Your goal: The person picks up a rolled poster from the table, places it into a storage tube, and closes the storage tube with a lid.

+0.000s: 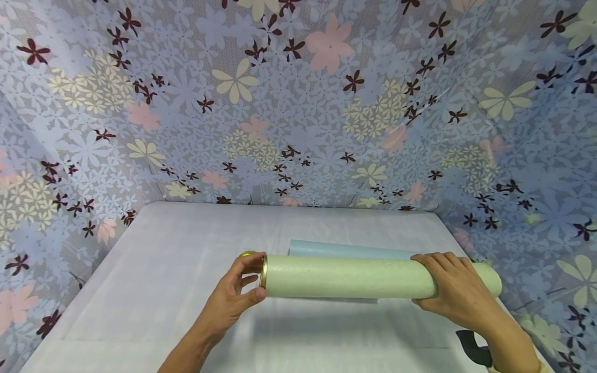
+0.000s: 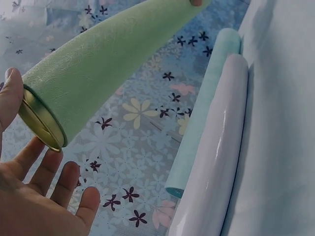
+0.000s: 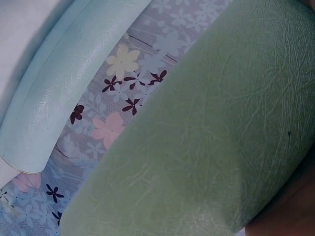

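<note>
A long pale green tube (image 1: 345,277) with textured skin is held level above the table in both hands. At its left end, a gold metal rim (image 2: 42,123) shows a recessed end. The left hand (image 1: 233,290) pinches this rim between thumb and fingertips, other fingers spread. Over the top of the tube, close to its right end, the right hand (image 1: 454,285) grips it. Behind and below lie a light blue tube (image 1: 326,248) and a glossy white roll (image 2: 214,147), side by side; the green tube hides much of both in the head view.
A white-covered table (image 1: 210,228) spreads beneath the hands. Flower-patterned cloth (image 1: 298,114) hangs behind it and along both sides. A small gold piece (image 1: 247,253) peeks out behind the left fingers. A dark strap (image 1: 473,348) is by the right wrist.
</note>
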A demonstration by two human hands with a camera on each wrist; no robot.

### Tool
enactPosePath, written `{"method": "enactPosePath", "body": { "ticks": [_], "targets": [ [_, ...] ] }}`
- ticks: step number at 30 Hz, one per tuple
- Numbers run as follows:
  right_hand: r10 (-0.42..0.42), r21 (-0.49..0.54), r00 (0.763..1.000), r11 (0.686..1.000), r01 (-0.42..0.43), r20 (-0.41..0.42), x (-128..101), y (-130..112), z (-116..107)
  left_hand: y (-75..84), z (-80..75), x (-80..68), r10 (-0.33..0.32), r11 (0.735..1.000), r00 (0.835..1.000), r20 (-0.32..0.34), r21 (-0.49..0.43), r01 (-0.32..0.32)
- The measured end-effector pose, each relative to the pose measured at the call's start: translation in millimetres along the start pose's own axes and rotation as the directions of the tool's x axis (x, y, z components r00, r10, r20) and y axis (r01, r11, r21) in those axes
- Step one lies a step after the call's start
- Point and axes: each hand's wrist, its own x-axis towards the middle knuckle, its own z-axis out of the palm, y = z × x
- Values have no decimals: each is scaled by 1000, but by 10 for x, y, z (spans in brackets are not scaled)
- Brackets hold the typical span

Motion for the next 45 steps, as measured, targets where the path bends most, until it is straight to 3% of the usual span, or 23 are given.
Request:
{"method": "enactPosePath", "body": {
  "ticks": [8, 24, 35, 40, 45],
  "targets": [
    [-13, -4, 1000, 1000, 13, 2, -11, 13, -21, 10, 30, 12, 2, 1000, 1000, -7, 5, -2],
    [-37, -17, 999, 999, 37, 14, -9, 21, -73, 59, 80, 25, -93, 987, 994, -53, 126, 99],
    [-26, -8, 1000, 1000, 25, -7, -49, 20, -83, 76, 62, 13, -7, 975, 998, -55, 221, 19],
    [-20, -2, 1000, 1000, 20, -7, -49, 12, -85, 119, 60, 4, 18, 958, 998, -68, 286, 2],
    [-14, -5, 1000, 1000, 13, -6, -48, 2, -90, 186, 57, 6, 87, 940, 992, -90, 338, -52]
  ]
}}
